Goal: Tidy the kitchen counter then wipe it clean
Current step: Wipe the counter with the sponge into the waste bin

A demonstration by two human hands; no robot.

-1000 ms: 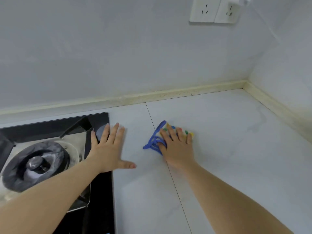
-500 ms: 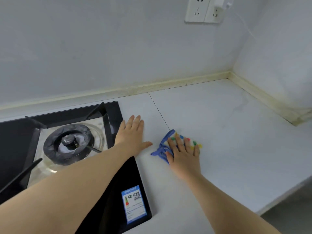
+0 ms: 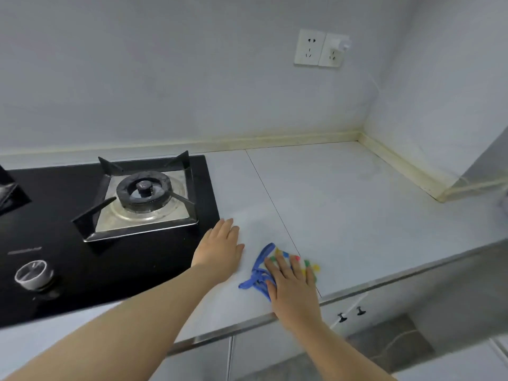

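Observation:
A small cloth [image 3: 261, 270] with a blue edge and coloured dots lies on the pale grey counter [image 3: 343, 204] near its front edge. My right hand [image 3: 292, 287] presses flat on the cloth, fingers spread, and covers most of it. My left hand [image 3: 218, 250] rests flat on the counter just left of the cloth, at the right edge of the black hob [image 3: 110, 259], holding nothing.
The hob carries a gas burner [image 3: 144, 191] with a metal pan support and a knob [image 3: 33, 274] at the front left. Wall sockets [image 3: 319, 49] sit above the counter's back right. A yellowish sealing strip runs along the walls. Cabinet doors with handles [image 3: 350, 314] hang below the front edge.
Both hands and the cloth have slid back toward the counter's front edge, away from the wall. The view has pulled back, showing more of the hob and the cabinets.

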